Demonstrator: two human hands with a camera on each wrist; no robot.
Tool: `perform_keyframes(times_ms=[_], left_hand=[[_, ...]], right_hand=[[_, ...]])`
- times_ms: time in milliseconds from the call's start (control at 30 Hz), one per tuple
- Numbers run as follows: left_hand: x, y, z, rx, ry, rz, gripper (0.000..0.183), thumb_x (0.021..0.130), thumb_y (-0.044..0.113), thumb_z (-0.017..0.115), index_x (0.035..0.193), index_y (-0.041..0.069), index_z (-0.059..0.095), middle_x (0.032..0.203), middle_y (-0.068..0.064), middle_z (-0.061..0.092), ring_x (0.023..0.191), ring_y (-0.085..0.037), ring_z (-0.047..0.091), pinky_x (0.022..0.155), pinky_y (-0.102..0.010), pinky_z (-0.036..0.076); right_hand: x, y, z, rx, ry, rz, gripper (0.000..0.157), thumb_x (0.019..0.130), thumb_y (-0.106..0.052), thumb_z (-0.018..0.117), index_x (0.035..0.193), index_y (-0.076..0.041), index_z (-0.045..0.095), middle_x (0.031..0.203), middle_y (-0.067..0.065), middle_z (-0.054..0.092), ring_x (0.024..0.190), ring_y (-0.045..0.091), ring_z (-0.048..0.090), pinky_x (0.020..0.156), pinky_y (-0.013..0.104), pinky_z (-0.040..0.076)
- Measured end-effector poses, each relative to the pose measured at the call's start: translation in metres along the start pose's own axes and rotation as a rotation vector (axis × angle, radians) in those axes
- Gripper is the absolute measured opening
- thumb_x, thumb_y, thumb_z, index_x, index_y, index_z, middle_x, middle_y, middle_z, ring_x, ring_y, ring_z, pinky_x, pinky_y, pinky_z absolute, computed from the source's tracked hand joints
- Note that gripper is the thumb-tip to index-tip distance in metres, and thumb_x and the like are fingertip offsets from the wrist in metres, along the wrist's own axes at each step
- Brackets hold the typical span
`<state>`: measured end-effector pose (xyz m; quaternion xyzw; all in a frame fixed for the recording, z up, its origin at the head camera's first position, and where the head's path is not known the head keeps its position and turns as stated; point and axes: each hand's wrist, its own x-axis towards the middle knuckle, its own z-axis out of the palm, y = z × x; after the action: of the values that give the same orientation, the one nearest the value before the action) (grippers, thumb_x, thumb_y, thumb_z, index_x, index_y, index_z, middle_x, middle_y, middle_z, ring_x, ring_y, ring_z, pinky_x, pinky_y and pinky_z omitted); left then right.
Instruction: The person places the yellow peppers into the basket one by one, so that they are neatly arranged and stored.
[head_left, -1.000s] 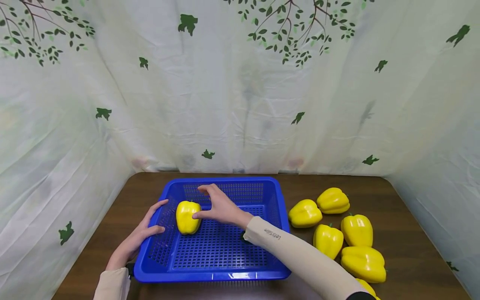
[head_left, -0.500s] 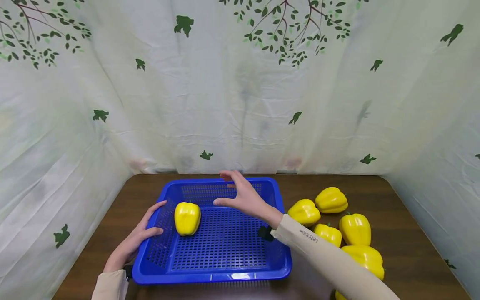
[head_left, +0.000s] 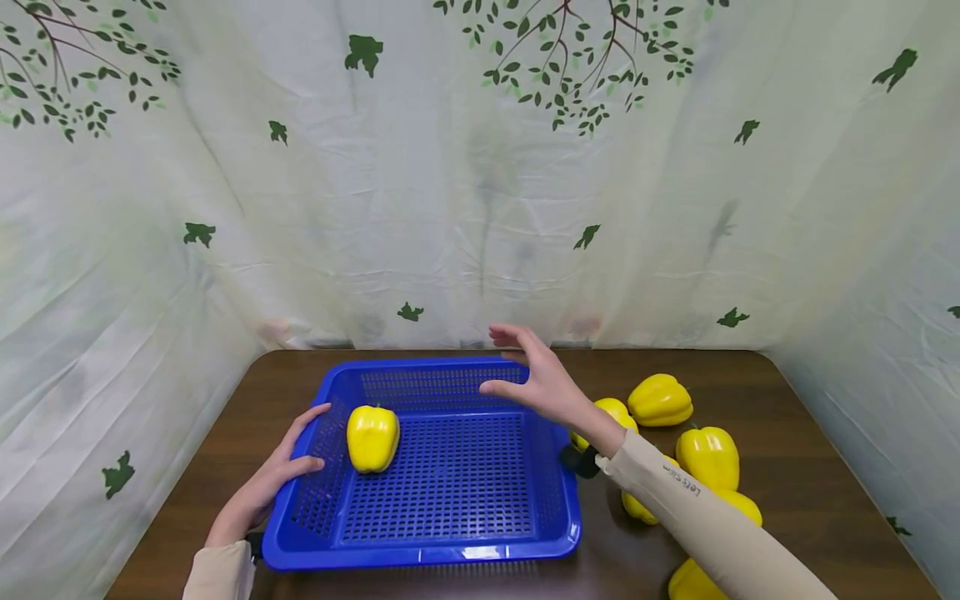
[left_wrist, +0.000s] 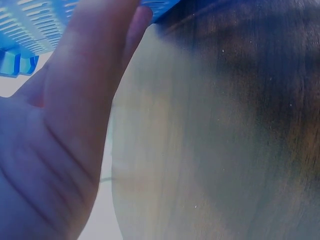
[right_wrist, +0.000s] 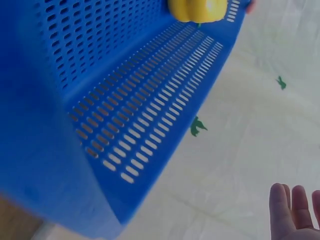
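A blue plastic basket (head_left: 442, 554) with slotted walls sits on the brown table. Inside it, toward the left wall, stands one yellow bell pepper (head_left: 372, 439), which the right wrist view shows only in part. My left hand (head_left: 272, 479) holds the basket's left rim, thumb and forefinger reaching over the edge; its other fingers are hidden. Above the basket's far right corner, my right hand (head_left: 543, 379) hovers with nothing in it, thumb and fingers spread apart. More yellow bell peppers (head_left: 708, 458) lie to the right of the basket, several of them partly covered by my right forearm.
The wooden table (head_left: 810, 467) reaches past the basket and the peppers on both sides. Behind it hangs a pale curtain (head_left: 420, 208) printed with leaves and branches. The basket's raised walls stand between its inside and the loose peppers.
My right hand has drawn away from the pepper in the basket and moved right, up to the far right corner. The left hand stays at the rim. The view has shifted slightly.
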<state>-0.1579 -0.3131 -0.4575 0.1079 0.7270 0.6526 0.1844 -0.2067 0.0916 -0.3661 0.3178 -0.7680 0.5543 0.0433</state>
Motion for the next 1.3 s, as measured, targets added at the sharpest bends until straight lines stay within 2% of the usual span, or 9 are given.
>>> perform_keyframes(times_ms=[133, 200, 367, 467, 600, 833, 1100, 1300], left_hand=[[0.000, -0.001, -0.001, -0.004, -0.005, 0.018, 0.071, 0.094, 0.002, 0.045, 0.150, 0.029, 0.011, 0.145, -0.029, 0.005, 0.106, -0.039, 0.050, 0.078, -0.051, 0.051], [0.000, -0.002, -0.001, 0.001, -0.007, 0.027, 0.071, 0.094, 0.002, 0.045, 0.150, 0.029, 0.011, 0.145, -0.029, 0.005, 0.107, -0.040, 0.049, 0.078, -0.052, 0.051], [0.001, -0.002, -0.001, 0.021, 0.002, 0.029, 0.070, 0.094, 0.002, 0.045, 0.150, 0.028, 0.010, 0.145, -0.029, 0.005, 0.107, -0.040, 0.049, 0.078, -0.051, 0.051], [0.001, -0.002, -0.001, 0.013, 0.001, 0.026, 0.070, 0.094, 0.002, 0.044, 0.150, 0.029, 0.011, 0.144, -0.030, 0.005, 0.106, -0.040, 0.049, 0.078, -0.051, 0.051], [0.000, -0.002, -0.001, -0.003, -0.003, 0.013, 0.071, 0.094, 0.003, 0.044, 0.149, 0.031, 0.010, 0.145, -0.030, 0.005, 0.105, -0.039, 0.050, 0.078, -0.051, 0.051], [0.001, -0.002, 0.000, 0.007, 0.003, 0.015, 0.071, 0.094, 0.003, 0.044, 0.150, 0.030, 0.010, 0.145, -0.030, 0.005, 0.106, -0.039, 0.049, 0.078, -0.051, 0.051], [0.001, -0.002, 0.000, 0.002, 0.012, 0.021, 0.071, 0.093, 0.003, 0.045, 0.150, 0.029, 0.010, 0.145, -0.029, 0.005, 0.107, -0.039, 0.048, 0.079, -0.051, 0.051], [0.001, -0.003, 0.001, 0.003, 0.016, 0.021, 0.071, 0.093, 0.004, 0.045, 0.150, 0.029, 0.010, 0.145, -0.029, 0.005, 0.107, -0.039, 0.049, 0.078, -0.051, 0.051]], right_hand=[[-0.009, -0.026, -0.009, 0.011, -0.008, 0.022, 0.067, 0.083, 0.000, 0.072, 0.140, 0.004, 0.037, 0.137, 0.020, 0.041, 0.127, 0.034, 0.040, 0.102, 0.045, 0.036], [-0.012, -0.029, -0.013, 0.006, -0.004, 0.041, 0.068, 0.082, 0.004, 0.071, 0.139, 0.006, 0.036, 0.137, 0.023, 0.041, 0.127, 0.037, 0.039, 0.102, 0.047, 0.036], [-0.020, -0.006, -0.023, -0.037, 0.016, 0.048, 0.072, 0.081, 0.000, 0.074, 0.142, -0.001, 0.035, 0.139, 0.017, 0.042, 0.128, 0.032, 0.041, 0.102, 0.041, 0.037], [-0.027, -0.004, -0.029, -0.083, 0.022, 0.051, 0.072, 0.081, -0.007, 0.075, 0.143, -0.005, 0.037, 0.139, 0.013, 0.043, 0.128, 0.028, 0.042, 0.102, 0.038, 0.038], [-0.039, -0.003, -0.038, -0.123, 0.038, 0.055, 0.071, 0.082, -0.014, 0.076, 0.142, -0.009, 0.039, 0.137, 0.009, 0.046, 0.126, 0.025, 0.045, 0.101, 0.040, 0.038], [-0.060, 0.002, -0.051, -0.176, 0.068, 0.076, 0.069, 0.081, -0.014, 0.076, 0.140, -0.007, 0.041, 0.135, 0.010, 0.047, 0.125, 0.026, 0.046, 0.099, 0.044, 0.039], [-0.090, 0.001, -0.067, -0.211, 0.084, 0.172, 0.068, 0.084, -0.021, 0.075, 0.141, -0.010, 0.039, 0.138, 0.010, 0.045, 0.126, 0.028, 0.045, 0.099, 0.049, 0.038], [-0.110, 0.003, -0.076, -0.247, 0.103, 0.184, 0.067, 0.084, -0.018, 0.074, 0.140, -0.007, 0.039, 0.137, 0.011, 0.045, 0.124, 0.029, 0.044, 0.098, 0.050, 0.038]])
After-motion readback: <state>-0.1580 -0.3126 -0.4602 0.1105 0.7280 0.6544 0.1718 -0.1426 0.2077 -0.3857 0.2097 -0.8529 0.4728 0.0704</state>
